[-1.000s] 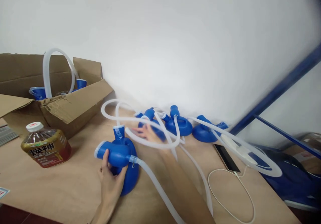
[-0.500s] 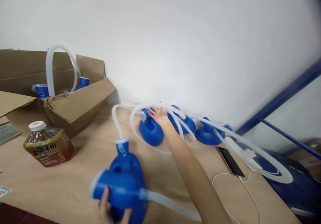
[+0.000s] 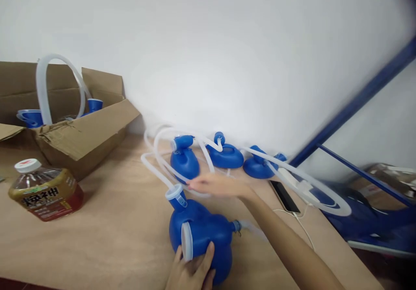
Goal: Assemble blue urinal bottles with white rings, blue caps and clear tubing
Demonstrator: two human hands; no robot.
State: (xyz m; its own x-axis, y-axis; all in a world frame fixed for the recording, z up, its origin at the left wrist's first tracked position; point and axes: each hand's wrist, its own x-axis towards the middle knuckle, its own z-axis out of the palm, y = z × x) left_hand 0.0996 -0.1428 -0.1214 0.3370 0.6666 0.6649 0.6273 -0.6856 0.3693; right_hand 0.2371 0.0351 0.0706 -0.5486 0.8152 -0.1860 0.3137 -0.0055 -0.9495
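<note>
My left hand (image 3: 195, 272), at the lower middle, is closed around the lower side of a blue plastic urinal bottle (image 3: 211, 233) with a white-rimmed mouth facing left and a hose fitting on its right. This bottle overlaps a second blue urinal bottle (image 3: 183, 216), whose neck points up with a pale rim. My right hand (image 3: 216, 184) reaches in from the right, just above and behind them, beside a translucent white hose (image 3: 159, 172). Motion blurs its fingers, so whether they grip the hose is unclear.
Along the wall sit more blue bottles (image 3: 185, 164) with looping hoses. At left stand an open cardboard box (image 3: 87, 138) holding similar bottles, and a drink bottle (image 3: 47, 192). To the right are a phone (image 3: 285, 198), a white cable, a power strip and a blue metal frame (image 3: 357, 103).
My right hand has come from the bottles at the wall toward the front. The held bottle has moved right with my left hand, and the view has shifted right.
</note>
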